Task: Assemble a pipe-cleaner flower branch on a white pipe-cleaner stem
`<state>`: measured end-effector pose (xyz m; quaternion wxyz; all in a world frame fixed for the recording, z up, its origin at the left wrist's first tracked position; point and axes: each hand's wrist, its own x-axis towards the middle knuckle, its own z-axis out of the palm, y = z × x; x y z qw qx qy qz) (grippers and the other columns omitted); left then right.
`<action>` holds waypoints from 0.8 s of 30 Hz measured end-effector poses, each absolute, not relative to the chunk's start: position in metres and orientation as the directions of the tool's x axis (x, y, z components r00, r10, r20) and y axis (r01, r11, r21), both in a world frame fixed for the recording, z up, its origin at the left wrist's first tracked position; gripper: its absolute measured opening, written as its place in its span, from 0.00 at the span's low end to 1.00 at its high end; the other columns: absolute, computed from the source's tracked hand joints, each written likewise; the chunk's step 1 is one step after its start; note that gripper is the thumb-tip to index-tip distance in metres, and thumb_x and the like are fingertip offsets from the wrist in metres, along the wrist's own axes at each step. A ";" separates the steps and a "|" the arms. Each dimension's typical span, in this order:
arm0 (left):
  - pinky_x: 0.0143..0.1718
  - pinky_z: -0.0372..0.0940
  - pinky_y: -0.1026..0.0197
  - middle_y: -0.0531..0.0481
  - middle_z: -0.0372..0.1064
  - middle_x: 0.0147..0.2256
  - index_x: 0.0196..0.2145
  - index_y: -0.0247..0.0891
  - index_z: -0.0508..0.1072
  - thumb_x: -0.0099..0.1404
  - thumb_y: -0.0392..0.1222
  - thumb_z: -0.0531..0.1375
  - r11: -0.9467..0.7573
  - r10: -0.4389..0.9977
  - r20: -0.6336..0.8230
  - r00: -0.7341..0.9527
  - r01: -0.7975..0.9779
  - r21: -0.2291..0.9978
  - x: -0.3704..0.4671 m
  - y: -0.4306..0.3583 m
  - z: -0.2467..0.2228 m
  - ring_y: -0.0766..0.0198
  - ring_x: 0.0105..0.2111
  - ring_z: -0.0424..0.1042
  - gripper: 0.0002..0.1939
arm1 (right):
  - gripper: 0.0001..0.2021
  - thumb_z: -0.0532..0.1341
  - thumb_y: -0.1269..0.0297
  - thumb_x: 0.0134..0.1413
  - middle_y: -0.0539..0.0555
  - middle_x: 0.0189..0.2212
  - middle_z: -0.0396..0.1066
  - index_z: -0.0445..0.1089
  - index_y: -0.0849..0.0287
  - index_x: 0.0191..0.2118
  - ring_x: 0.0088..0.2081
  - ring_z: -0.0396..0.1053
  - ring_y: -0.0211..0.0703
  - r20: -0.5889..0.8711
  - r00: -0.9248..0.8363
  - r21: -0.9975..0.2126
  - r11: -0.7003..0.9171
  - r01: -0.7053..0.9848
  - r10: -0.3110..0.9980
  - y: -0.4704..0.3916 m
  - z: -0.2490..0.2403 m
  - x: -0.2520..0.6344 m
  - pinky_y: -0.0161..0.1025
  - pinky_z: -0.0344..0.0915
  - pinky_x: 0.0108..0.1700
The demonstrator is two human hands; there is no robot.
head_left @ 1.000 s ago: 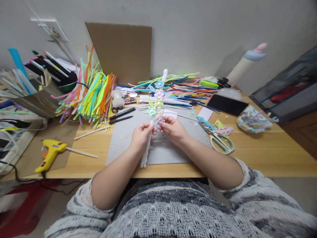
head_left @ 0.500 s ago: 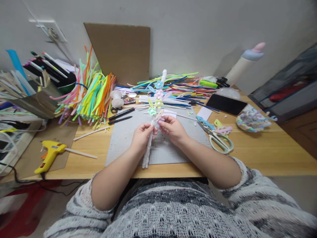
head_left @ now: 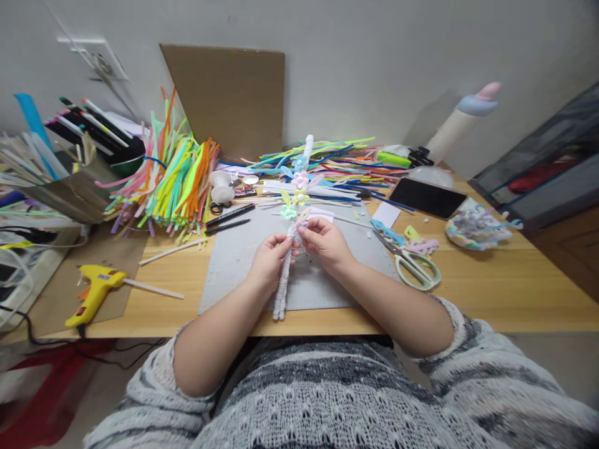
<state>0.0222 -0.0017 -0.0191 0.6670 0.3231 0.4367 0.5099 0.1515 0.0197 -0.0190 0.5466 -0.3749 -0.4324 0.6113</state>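
A white twisted stem (head_left: 282, 288) stands nearly upright in view over the grey mat (head_left: 234, 268), with blue, pink, yellow and green fuzzy flowers along its upper part. My left hand (head_left: 271, 259) is closed around the stem's middle, thumb in front. Just to the right, my right hand (head_left: 327, 244) pinches a small purple flower (head_left: 302, 226) against the stem, below the green flower (head_left: 289, 211). Fingertips of both hands nearly meet, and part of the stem is hidden between them.
A yellow glue gun (head_left: 96, 290) lies at the left. Bundled pipe cleaners (head_left: 182, 187) and loose ones (head_left: 327, 168) lie behind the mat. Scissors (head_left: 414, 265), a phone (head_left: 428, 197) and a pastel woven piece (head_left: 477, 227) are on the right. Black pens (head_left: 229, 216) lie on the mat's back left.
The stem's lower end has swung slightly to the right and its top has dipped a little. Both hands keep their hold in nearly the same place.
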 end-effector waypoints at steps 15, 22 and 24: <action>0.20 0.61 0.71 0.50 0.70 0.25 0.28 0.33 0.67 0.49 0.36 0.64 0.321 0.947 -0.290 0.138 -0.486 0.813 0.026 -0.002 -0.016 0.71 0.22 0.69 0.09 | 0.15 0.67 0.58 0.37 0.46 0.20 0.65 0.63 0.59 0.29 0.19 0.60 0.29 -0.003 -0.096 -0.954 -0.032 -0.298 0.995 0.018 -0.018 0.153 0.28 0.48 0.17; 0.23 0.63 0.70 0.50 0.71 0.27 0.31 0.32 0.67 0.46 0.38 0.67 0.289 0.957 -0.242 0.157 -0.493 0.821 0.025 -0.001 -0.022 0.70 0.24 0.70 0.15 | 0.15 0.67 0.58 0.37 0.45 0.18 0.62 0.62 0.59 0.28 0.19 0.56 0.29 0.004 -0.073 -0.941 -0.021 -0.337 0.997 0.020 -0.019 0.154 0.28 0.47 0.18; 0.23 0.63 0.69 0.50 0.71 0.27 0.31 0.32 0.66 0.46 0.38 0.67 0.288 0.958 -0.247 0.149 -0.484 0.826 0.025 -0.001 -0.021 0.70 0.24 0.70 0.15 | 0.15 0.67 0.58 0.37 0.45 0.17 0.62 0.62 0.59 0.27 0.18 0.56 0.29 -0.011 -0.069 -0.941 -0.034 -0.337 0.998 0.020 -0.018 0.154 0.29 0.46 0.18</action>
